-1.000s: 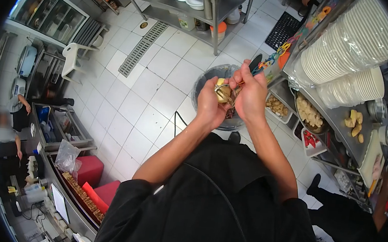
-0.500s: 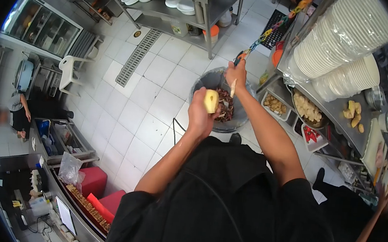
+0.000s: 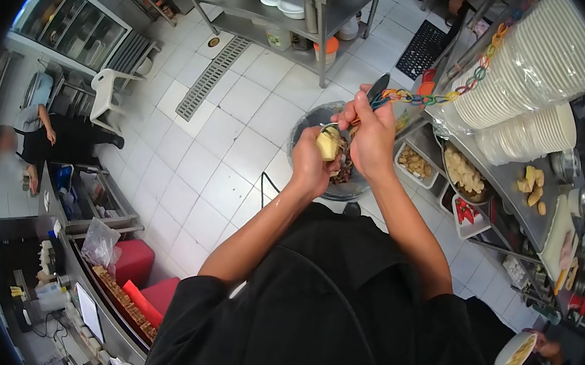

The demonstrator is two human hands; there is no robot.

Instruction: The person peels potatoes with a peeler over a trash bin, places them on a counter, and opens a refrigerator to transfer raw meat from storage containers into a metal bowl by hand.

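Observation:
Over a trash bin (image 3: 356, 190) with dark peelings inside, my left hand (image 3: 311, 162) grips a peeled, pale yellow potato (image 3: 328, 146). My right hand (image 3: 373, 137) is closed around a peeler (image 3: 379, 87) with a dark handle. Its metal head lies against the top of the potato, partly covered by my fingers. A multicoloured plastic chain (image 3: 448, 97) runs from the handle up to the right.
At right, a steel counter bears stacked white bowls (image 3: 528, 71) and ginger-like pieces (image 3: 533, 186); a pan of pale chunks (image 3: 464, 172) is beside it. One person (image 3: 44, 130) is at left. Another person's hand (image 3: 550, 348) holds a bowl (image 3: 515, 355) at lower right.
My right hand has come down and toward the potato, bringing the peeler onto it. The chain now stretches more sideways. At lower right, a person's bowl has come into view.

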